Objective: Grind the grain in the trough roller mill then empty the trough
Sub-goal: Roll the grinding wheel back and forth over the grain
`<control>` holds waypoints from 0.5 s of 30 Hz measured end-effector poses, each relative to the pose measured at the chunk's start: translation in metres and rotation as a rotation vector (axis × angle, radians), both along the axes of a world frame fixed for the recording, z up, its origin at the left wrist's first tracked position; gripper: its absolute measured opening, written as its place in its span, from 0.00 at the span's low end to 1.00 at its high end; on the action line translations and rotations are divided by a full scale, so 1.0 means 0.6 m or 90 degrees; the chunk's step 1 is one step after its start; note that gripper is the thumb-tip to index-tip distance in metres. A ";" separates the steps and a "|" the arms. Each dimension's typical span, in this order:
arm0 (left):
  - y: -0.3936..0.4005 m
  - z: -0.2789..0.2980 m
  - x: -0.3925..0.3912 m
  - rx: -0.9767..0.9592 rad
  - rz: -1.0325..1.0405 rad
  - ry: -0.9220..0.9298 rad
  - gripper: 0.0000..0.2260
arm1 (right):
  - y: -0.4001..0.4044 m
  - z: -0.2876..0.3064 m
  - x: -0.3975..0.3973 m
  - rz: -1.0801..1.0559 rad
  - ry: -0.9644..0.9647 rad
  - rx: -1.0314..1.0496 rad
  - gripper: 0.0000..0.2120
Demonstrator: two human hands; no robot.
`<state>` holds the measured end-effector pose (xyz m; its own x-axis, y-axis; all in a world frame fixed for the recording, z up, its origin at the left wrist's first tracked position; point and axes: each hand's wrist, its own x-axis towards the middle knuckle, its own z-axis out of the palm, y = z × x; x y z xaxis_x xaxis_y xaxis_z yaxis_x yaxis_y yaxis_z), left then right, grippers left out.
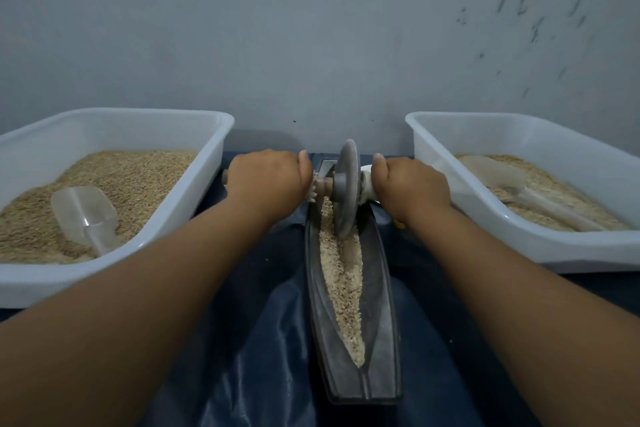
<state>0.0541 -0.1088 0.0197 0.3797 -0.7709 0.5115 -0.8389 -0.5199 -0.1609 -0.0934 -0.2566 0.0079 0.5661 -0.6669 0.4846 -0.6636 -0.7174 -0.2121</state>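
While the left hand (268, 180) is wrapped round the axle handle on its side of the roller wheel (346, 187), the right hand (412, 189) grips the matching handle on the other side, so the wheel stands upright between them, equally near to both. It sits at the far end of the trough (384, 305), close to the wall. From there the trough's long axis runs straight back toward the person, and the grain (343, 284) lies along its groove in a band tapering to the near end. I judge the coming stroke is a pull toward the body. Flanking tubs hold grain: left tub (194, 218), right tub (460, 215)
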 end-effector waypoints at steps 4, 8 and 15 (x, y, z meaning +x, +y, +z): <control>0.030 -0.008 -0.027 -0.009 -0.022 0.016 0.21 | 0.032 -0.010 -0.033 0.009 0.037 0.002 0.26; 0.083 -0.023 -0.058 -0.036 -0.031 0.023 0.24 | 0.085 -0.008 -0.095 0.044 0.096 -0.017 0.26; 0.120 -0.021 -0.083 -0.042 -0.063 -0.001 0.25 | 0.118 -0.007 -0.132 0.073 0.063 -0.018 0.28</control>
